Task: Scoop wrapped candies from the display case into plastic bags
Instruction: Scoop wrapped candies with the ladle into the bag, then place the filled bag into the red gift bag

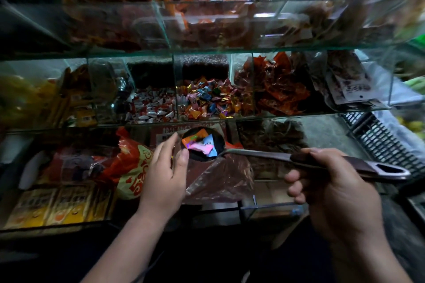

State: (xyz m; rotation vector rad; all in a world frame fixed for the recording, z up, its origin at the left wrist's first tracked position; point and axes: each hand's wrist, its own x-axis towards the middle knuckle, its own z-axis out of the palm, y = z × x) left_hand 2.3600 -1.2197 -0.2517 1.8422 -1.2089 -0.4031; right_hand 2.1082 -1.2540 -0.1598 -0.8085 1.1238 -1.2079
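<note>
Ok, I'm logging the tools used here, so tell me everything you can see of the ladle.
The ladle looks metal: a round, dark bowl and a long flat handle ending in a cut-out slot. It lies nearly level, bowl to the left, before the display case. A few wrapped candies, orange, pink and blue, sit in the bowl. The right hand grips the handle near its end; the left hand is beside the bowl's left rim, a clear plastic bag just below it.

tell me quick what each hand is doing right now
left hand: fingers nearly straight beside the ladle bowl; holding anything cannot be told
right hand: closed round the ladle handle, candies in its bowl
</note>
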